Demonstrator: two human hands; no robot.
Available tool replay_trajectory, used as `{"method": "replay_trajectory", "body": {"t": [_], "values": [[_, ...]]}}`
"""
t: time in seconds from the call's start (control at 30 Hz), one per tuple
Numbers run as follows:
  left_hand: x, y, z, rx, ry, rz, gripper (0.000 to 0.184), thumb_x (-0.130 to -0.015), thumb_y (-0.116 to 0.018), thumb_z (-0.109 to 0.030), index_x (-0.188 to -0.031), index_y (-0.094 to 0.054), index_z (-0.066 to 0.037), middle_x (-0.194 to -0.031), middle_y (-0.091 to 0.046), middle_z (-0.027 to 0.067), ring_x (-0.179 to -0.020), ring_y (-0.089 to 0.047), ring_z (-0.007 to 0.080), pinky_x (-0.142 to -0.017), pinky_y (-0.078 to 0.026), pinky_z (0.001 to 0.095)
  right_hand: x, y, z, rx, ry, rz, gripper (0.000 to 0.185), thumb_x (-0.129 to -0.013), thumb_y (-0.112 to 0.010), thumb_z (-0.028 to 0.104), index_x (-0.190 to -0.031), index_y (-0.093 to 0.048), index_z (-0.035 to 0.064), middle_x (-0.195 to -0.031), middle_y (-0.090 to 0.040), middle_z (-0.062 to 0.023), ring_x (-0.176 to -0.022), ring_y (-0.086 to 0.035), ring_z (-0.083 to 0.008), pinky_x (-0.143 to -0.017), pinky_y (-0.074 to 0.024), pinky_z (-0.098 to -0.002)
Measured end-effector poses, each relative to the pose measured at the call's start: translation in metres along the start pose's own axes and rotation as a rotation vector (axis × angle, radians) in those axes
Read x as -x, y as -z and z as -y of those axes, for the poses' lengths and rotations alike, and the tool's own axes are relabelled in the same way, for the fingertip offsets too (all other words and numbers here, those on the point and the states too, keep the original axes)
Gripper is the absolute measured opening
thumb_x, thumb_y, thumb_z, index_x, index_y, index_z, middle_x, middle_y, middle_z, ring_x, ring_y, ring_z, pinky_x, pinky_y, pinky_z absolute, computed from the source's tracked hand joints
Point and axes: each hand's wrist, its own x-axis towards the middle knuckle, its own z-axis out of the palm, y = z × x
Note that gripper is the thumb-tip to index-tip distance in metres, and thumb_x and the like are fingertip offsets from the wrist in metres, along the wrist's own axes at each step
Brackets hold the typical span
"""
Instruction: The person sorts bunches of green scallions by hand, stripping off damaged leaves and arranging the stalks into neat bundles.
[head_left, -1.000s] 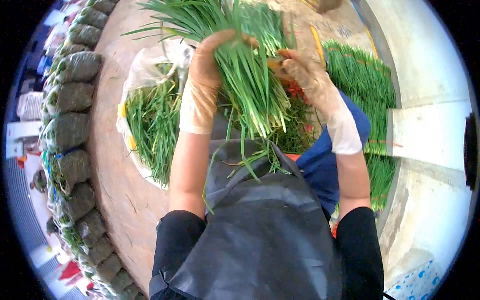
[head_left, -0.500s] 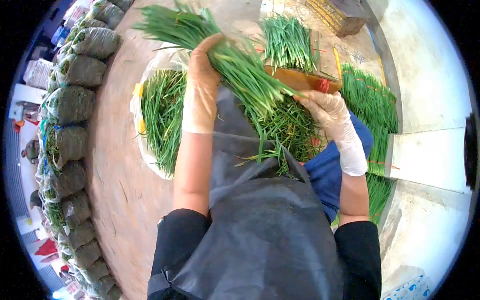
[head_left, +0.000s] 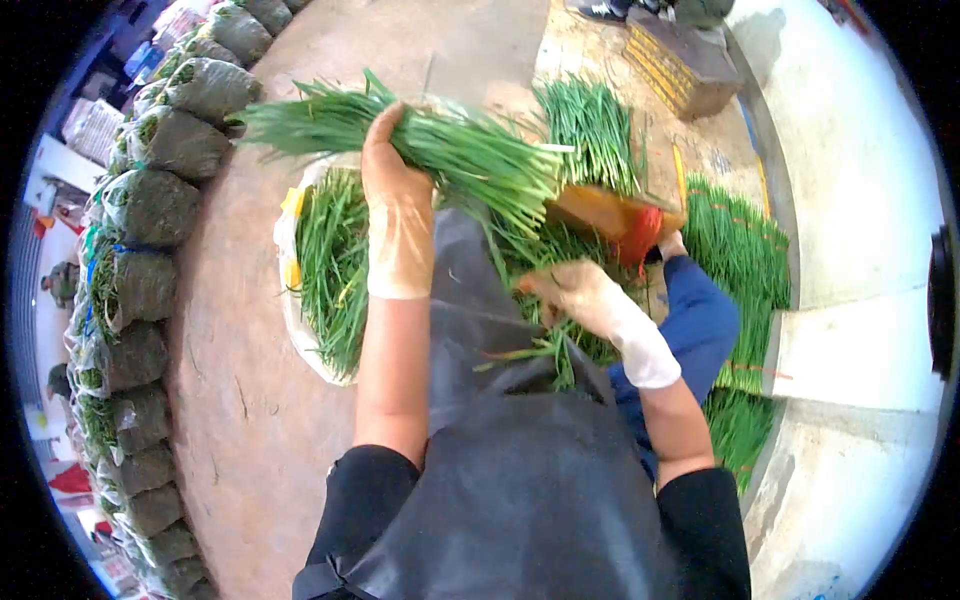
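My gloved left hand (head_left: 398,190) is wrapped round a thick bunch of long green stalks (head_left: 450,150), its pale cut ends pointing right and its leaf tips left. My gloved right hand (head_left: 575,295) is lower, apart from the bunch, over loose green trimmings (head_left: 560,245) beside my apron (head_left: 520,480). Its fingers are curled and blurred; whether they pinch anything is hard to make out. A few loose leaves lie on the apron. Another bunch of stalks (head_left: 590,125) rests on a wooden stand (head_left: 600,212), with red ties (head_left: 640,238) hanging at its side.
A white sack of greens (head_left: 335,270) stands left of my left arm. Tied bundles (head_left: 735,260) line the right wall (head_left: 850,340). Stuffed bags (head_left: 155,205) form a row at far left. A wooden block (head_left: 685,70) and another person's shoe (head_left: 603,12) are at the top.
The bunch in my left hand has turned nearly level and moved left. My right hand has left its cut ends and moved down and left towards the apron.
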Motion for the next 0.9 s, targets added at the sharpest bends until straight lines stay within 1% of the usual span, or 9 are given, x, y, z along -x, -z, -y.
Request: {"method": "replay_trajectory", "body": {"t": [0.07, 0.13, 0.23, 0.37, 0.47, 0.63, 0.73, 0.8, 0.9], "values": [[0.000, 0.003, -0.002, -0.014, -0.085, -0.030, 0.019, -0.083, -0.060, -0.014, -0.090, -0.063, 0.004, -0.085, -0.066, 0.0160, -0.079, -0.063, 0.0293, -0.077, -0.052, 0.0411, 0.022, -0.009, -0.023, 0.630, 0.049, -0.266, 0.039, -0.081, -0.063, 0.032, -0.113, -0.060, 0.0088, -0.080, -0.061, -0.0107, -0.074, -0.061, -0.0286, -0.064, -0.0485, -0.0390], [0.000, 0.005, 0.002, -0.051, -0.124, -0.045, 0.019, -0.083, -0.060, -0.014, -0.090, -0.064, 0.003, -0.084, -0.066, 0.0150, -0.079, -0.063, 0.0280, -0.077, -0.052, 0.0397, 0.013, -0.003, 0.003, 0.868, -0.018, -0.610, 0.041, -0.080, -0.065, 0.028, -0.115, -0.058, 0.0097, -0.086, -0.060, -0.0104, -0.077, -0.061, -0.0288, -0.065, -0.0487, -0.0392], [0.004, 0.000, 0.013, 0.019, -0.096, 0.014, 0.017, -0.082, -0.062, -0.012, -0.090, -0.063, 0.002, -0.083, -0.066, 0.0132, -0.077, -0.063, 0.0252, -0.074, -0.053, 0.0378, -0.012, 0.014, 0.057, 0.821, 0.285, -0.961, 0.039, -0.078, -0.069, 0.026, -0.113, -0.059, 0.0109, -0.083, -0.058, -0.0083, -0.075, -0.061, -0.0258, -0.063, -0.0481, -0.0367], [0.014, -0.009, 0.024, 0.024, -0.066, -0.006, 0.014, -0.081, -0.063, -0.007, -0.091, -0.062, 0.003, -0.084, -0.065, 0.0123, -0.076, -0.063, 0.0233, -0.071, -0.054, 0.0370, -0.049, 0.020, 0.071, 0.804, 0.339, -0.921, 0.030, -0.077, -0.072, 0.018, -0.104, -0.063, 0.0092, -0.083, -0.063, -0.0080, -0.073, -0.063, -0.0251, -0.062, -0.0494, -0.0353], [0.017, -0.009, 0.021, -0.012, -0.154, -0.004, 0.013, -0.081, -0.063, -0.006, -0.090, -0.061, 0.003, -0.084, -0.065, 0.0119, -0.077, -0.064, 0.0230, -0.071, -0.054, 0.0364, -0.039, 0.018, 0.072, 0.396, 0.560, -0.729, 0.011, -0.077, -0.071, 0.014, -0.085, -0.068, 0.0065, -0.073, -0.064, -0.0081, -0.061, -0.061, -0.0249, -0.054, -0.0463, -0.0337], [-0.010, 0.014, 0.001, 0.038, -0.106, -0.100, 0.022, -0.081, -0.061, -0.013, -0.097, -0.061, 0.003, -0.093, -0.066, 0.0156, -0.085, -0.064, 0.0289, -0.080, -0.054, 0.0439, 0.025, 0.017, 0.020, 0.076, 0.231, -0.198, 0.017, -0.079, -0.069, 0.016, -0.093, -0.069, 0.0062, -0.084, -0.066, -0.0120, -0.081, -0.065, -0.0276, -0.071, -0.0517, -0.0360], [-0.024, 0.015, -0.002, 0.193, -0.040, -0.123, 0.029, -0.082, -0.058, -0.013, -0.106, -0.059, 0.004, -0.099, -0.065, 0.0183, -0.093, -0.063, 0.0332, -0.088, -0.052, 0.0486, 0.028, 0.009, -0.001, 0.580, 0.091, -0.527, 0.043, -0.082, -0.069, 0.022, -0.120, -0.057, 0.0070, -0.116, -0.058, -0.0165, -0.106, -0.057, -0.0306, -0.088, -0.0473, -0.0385], [-0.027, 0.017, 0.002, 0.215, 0.031, -0.109, 0.030, -0.084, -0.056, -0.013, -0.109, -0.059, 0.004, -0.105, -0.064, 0.0196, -0.097, -0.062, 0.0339, -0.091, -0.050, 0.0502, 0.030, 0.021, 0.018, -0.173, 0.088, -0.637, 0.051, -0.087, -0.065, 0.034, -0.127, -0.052, 0.0047, -0.120, -0.056, -0.0140, -0.111, -0.055, -0.0255, -0.092, -0.0450, -0.0378], [-0.021, 0.008, 0.010, 0.276, 0.067, -0.100, 0.031, -0.088, -0.052, -0.014, -0.112, -0.058, 0.004, -0.113, -0.062, 0.0202, -0.104, -0.060, 0.0338, -0.094, -0.049, 0.0514, 0.007, 0.029, 0.037, -0.268, 0.080, -0.791, 0.065, -0.087, -0.065, 0.039, -0.136, -0.040, 0.0043, -0.125, -0.053, -0.0145, -0.114, -0.053, -0.0259, -0.092, -0.0453, -0.0370]]}}
